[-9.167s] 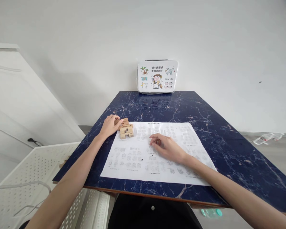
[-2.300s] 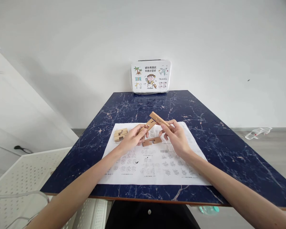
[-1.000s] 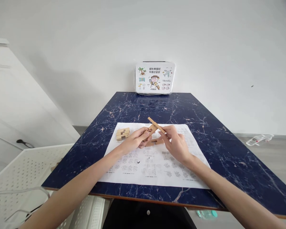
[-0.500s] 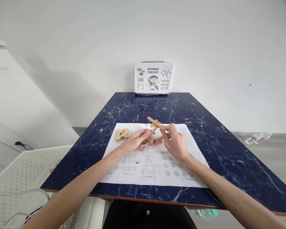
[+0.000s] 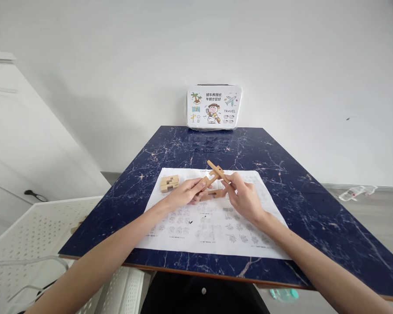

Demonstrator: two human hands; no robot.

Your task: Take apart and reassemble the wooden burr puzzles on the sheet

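Observation:
My left hand pinches a notched wooden puzzle piece that slants up to the right above the printed sheet. Between the fingers of my right hand is a slim wooden stick, laid crosswise over the notched piece; they seem to touch. Beneath both hands another notched wooden piece shows in part, and I cannot tell whether it lies on the paper. Left of my left hand, several notched wooden blocks sit together on the sheet, which carries rows of small diagrams.
The sheet lies on a dark blue marbled table. A white printed case stands at the table's far edge by the wall. To the left is a white perforated rack with cables. A plastic bottle is on the floor below.
The view has shifted slightly. Both hands keep the crossed wooden pieces in nearly the same pose, and more of the lower notched piece shows now.

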